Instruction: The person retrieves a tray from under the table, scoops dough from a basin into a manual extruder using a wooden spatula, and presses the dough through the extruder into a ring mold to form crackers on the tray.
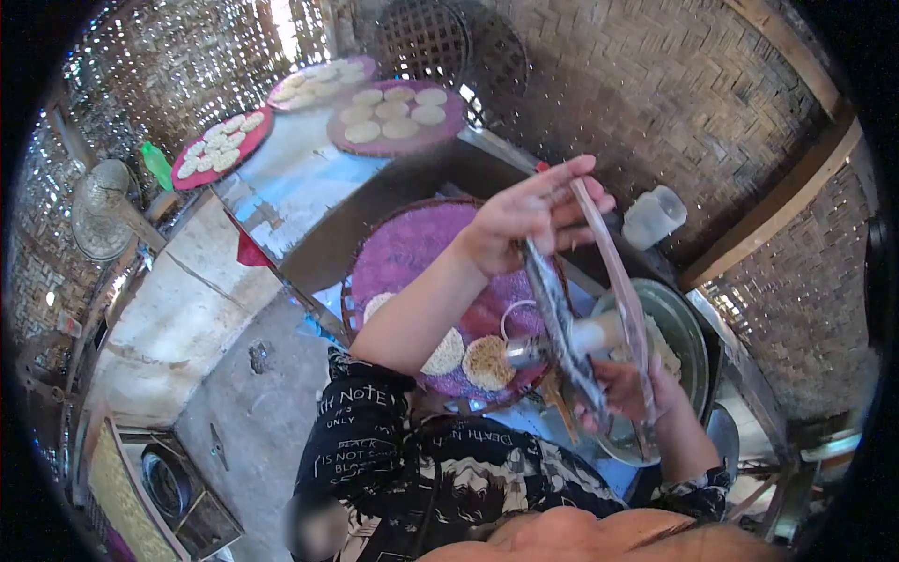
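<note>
My left hand [538, 208] is raised over the far side of a round purple tray [403, 244], its fingers partly spread around the upper ends of two long strips. One is a pale translucent strip [613, 262], the other a dark shiny strip [554, 304]; whether they join is unclear. Below, my right hand [632, 389] grips their lower ends beside a large pot [693, 328]. Behind the strips shows a metal cylinder [529, 352], partly hidden. On the tray lie a brown round cake [489, 363], paler round cakes [444, 354] and a thin white ring [518, 318].
Pinkish trays of round pale cakes [396, 110] stand on a ledge at the back left. A whitish plastic container [654, 217] is beyond the pot, against a woven wall [646, 103]. A green bottle [156, 166] and a large ladle-like strainer [103, 206] are at the left.
</note>
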A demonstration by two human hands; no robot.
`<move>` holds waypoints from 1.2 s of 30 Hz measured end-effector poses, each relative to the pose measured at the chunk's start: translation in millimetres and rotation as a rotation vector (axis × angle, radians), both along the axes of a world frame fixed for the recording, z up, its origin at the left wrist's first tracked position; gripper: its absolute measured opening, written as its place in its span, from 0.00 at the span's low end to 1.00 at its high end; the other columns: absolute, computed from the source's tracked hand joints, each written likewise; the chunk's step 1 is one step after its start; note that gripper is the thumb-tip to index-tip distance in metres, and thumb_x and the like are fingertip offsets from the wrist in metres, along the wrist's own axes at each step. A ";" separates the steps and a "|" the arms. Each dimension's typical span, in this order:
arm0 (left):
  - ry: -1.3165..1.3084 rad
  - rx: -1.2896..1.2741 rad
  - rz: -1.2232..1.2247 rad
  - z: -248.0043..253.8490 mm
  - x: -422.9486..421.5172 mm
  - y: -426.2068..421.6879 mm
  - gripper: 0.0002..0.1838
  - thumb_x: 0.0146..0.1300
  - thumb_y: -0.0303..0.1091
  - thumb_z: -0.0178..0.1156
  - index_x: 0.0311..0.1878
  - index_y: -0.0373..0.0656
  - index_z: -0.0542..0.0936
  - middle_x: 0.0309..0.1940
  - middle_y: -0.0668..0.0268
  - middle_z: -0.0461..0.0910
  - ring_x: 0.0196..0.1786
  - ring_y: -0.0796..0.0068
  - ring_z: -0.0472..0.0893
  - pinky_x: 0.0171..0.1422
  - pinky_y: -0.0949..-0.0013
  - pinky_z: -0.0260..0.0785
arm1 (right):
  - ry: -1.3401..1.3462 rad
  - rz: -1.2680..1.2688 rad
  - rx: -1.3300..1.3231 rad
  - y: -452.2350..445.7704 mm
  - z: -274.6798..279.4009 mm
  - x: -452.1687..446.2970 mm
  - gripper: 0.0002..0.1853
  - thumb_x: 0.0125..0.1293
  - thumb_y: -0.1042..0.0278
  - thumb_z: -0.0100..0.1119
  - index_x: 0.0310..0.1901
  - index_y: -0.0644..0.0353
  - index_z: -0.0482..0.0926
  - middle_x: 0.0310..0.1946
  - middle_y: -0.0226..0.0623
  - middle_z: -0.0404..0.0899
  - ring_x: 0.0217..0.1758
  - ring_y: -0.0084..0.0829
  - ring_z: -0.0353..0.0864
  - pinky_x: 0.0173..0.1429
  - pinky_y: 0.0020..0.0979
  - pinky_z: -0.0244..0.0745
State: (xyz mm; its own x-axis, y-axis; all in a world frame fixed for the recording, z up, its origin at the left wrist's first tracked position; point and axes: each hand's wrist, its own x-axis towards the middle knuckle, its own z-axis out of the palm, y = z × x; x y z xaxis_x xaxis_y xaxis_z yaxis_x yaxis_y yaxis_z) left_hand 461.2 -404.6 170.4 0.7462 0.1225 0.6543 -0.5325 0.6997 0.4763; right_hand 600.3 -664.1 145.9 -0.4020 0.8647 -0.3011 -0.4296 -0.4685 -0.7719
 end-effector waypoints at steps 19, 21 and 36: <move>0.374 -0.605 0.152 -113.3 37.3 29.5 0.30 0.57 0.66 0.45 0.43 0.47 0.70 0.26 0.64 0.75 0.34 0.63 0.76 0.40 0.62 0.71 | -0.453 -0.167 -0.321 32.6 -18.4 21.6 0.39 0.56 0.33 0.50 0.54 0.66 0.64 0.41 0.47 0.74 0.37 0.42 0.80 0.42 0.40 0.78; 0.394 -0.589 0.184 -109.4 34.1 40.4 0.30 0.57 0.66 0.45 0.42 0.47 0.70 0.26 0.65 0.75 0.33 0.65 0.76 0.37 0.62 0.71 | -0.452 -0.157 -0.309 40.2 -25.0 21.8 0.38 0.56 0.33 0.50 0.52 0.65 0.66 0.37 0.45 0.75 0.35 0.40 0.80 0.41 0.38 0.78; 0.460 -0.638 0.192 -120.3 62.2 28.7 0.26 0.55 0.67 0.47 0.34 0.51 0.71 0.20 0.72 0.68 0.31 0.70 0.73 0.30 0.66 0.65 | -0.816 -0.284 -0.291 38.9 10.4 15.9 0.29 0.61 0.41 0.48 0.51 0.61 0.65 0.26 0.36 0.75 0.19 0.25 0.75 0.23 0.25 0.73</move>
State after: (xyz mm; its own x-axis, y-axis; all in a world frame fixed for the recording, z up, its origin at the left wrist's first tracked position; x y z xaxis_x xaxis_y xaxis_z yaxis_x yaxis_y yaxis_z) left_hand 523.4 -375.9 50.1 0.8518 0.5217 0.0482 -0.5187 0.8270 0.2169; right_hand 616.1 -625.2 156.3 0.2482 0.7443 -0.6201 0.0696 -0.6521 -0.7549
